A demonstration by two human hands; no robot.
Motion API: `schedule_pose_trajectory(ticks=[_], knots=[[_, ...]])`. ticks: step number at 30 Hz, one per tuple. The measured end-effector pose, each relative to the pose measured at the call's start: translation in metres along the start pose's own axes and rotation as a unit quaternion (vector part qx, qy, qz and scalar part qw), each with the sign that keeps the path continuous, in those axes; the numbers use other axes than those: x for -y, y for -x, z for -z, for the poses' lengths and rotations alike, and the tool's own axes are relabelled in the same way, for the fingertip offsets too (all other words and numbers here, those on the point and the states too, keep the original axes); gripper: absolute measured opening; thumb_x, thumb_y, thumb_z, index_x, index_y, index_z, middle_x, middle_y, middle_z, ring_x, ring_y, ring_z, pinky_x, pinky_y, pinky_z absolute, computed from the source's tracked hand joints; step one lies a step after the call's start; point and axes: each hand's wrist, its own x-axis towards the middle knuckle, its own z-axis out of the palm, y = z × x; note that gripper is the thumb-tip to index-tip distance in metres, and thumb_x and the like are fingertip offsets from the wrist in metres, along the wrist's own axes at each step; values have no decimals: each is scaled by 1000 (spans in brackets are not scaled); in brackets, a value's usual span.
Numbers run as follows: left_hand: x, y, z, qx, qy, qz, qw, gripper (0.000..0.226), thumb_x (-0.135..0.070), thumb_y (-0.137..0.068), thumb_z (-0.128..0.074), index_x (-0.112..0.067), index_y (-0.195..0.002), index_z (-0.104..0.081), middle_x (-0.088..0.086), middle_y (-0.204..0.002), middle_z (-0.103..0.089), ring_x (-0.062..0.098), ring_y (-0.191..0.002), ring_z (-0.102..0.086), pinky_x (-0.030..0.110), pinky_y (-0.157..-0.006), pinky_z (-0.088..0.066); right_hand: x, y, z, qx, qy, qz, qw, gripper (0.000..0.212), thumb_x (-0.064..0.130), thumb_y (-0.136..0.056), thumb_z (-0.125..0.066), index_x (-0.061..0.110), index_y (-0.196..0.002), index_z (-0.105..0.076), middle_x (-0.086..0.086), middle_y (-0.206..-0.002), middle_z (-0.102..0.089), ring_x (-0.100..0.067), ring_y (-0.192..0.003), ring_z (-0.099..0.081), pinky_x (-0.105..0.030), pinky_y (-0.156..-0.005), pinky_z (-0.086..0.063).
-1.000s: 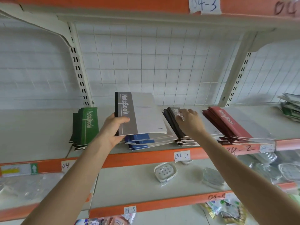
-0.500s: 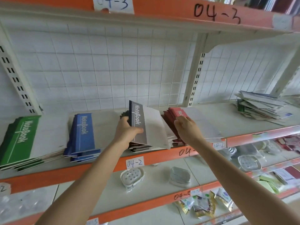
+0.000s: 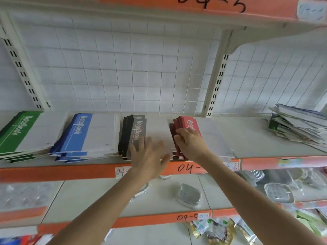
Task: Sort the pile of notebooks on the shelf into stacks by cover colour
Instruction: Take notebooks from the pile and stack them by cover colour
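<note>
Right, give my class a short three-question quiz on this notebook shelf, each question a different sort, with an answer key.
1. Fill the gap: left to right, the sorted piles run green stack, blue stack, ____, red stack.
2. Which one does the right hand touch? A green, B blue, C red.
3. True or false: the left hand grips a notebook.
Key: 1 grey stack; 2 C; 3 false, its fingers are spread and hold nothing.
</note>
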Motion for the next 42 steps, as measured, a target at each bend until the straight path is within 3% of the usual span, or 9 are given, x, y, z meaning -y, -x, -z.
schedule_pose_trajectory(ticks=[3, 10, 15, 19, 25, 28, 31, 40, 42], knots=[[-5, -4, -7, -21, -18, 14, 1000, 54, -61, -92, -26, -32, -138, -30, 6, -147, -29, 29, -137, -23, 51, -107, -24, -9, 1, 0, 17, 51, 20, 998, 39, 29, -97, -40, 12, -130, -51, -11, -127, -53, -33, -120, -43, -41, -97, -39], [-1, -25, -8, 10, 1, 37, 999, 61, -63, -93, -21, -29, -144, -26, 9, -153, -22, 31, -142, -14, 57, -109, -16, -32, 9, 2, 24, 138, 45, 989, 44, 36, -98, -38, 15, -136, -43, -8, -141, -40, -27, -134, -26, -41, -107, -27], [-2, -35, -5, 13, 23, 29, 999, 59, -56, -95, -26, -25, -145, -25, 10, -153, -21, 32, -141, -16, 55, -109, -18, -52, 22, 15, 1, 134, -6, 991, 43, 31, -97, -39, 15, -137, -42, -8, -140, -41, -27, -134, -27, -39, -106, -27], [-31, -40, 3, -27, 37, -36, 998, 54, -42, -98, -31, -21, -147, -22, 11, -153, -22, 31, -141, -18, 52, -107, -25, -80, 38, 26, 0, 149, -56, 987, 42, 33, -98, -40, 15, -136, -43, -8, -139, -42, -27, -133, -29, -38, -104, -27], [-115, -54, 12, -60, 63, -147, 985, 52, -39, -94, -40, -15, -141, -36, 11, -137, -43, 30, -128, -36, 43, -97, -34, -139, 63, 58, -28, 144, -110, 983, 43, 35, -98, -40, 16, -136, -45, -7, -138, -44, -27, -132, -32, -36, -102, -30], [-166, -63, 10, -60, 60, -180, 980, 53, -42, -94, -33, -16, -141, -36, 9, -139, -42, 29, -131, -33, 43, -99, -34, -184, 79, 81, -45, 140, -138, 979, 43, 35, -98, -42, 16, -136, -47, -7, -138, -46, -26, -131, -33, -36, -102, -30], [-230, -71, 2, -54, 52, -196, 978, 59, -48, -92, -26, -16, -139, -40, 9, -139, -43, 28, -131, -34, 42, -97, -34, -242, 97, 110, -58, 146, -158, 975, 43, 34, -97, -43, 15, -135, -49, -8, -135, -48, -27, -129, -36, -37, -103, -31], [-427, -99, -11, -41, 50, -201, 978, 50, -45, -95, -36, -15, -134, -43, 8, -130, -49, 28, -123, -41, 38, -89, -36, -417, 151, 214, -56, 175, -200, 962, 40, 32, -96, -45, 10, -129, -52, -11, -128, -53, -32, -122, -41, -39, -98, -36], [-458, -103, -12, -45, 83, -210, 973, 59, -51, -91, -27, -12, -129, -50, 10, -126, -53, 31, -117, -47, 38, -85, -39, -445, 154, 230, -47, 172, -206, 962, 40, 32, -97, -43, 10, -130, -50, -11, -129, -52, -32, -123, -40, -37, -98, -35]])
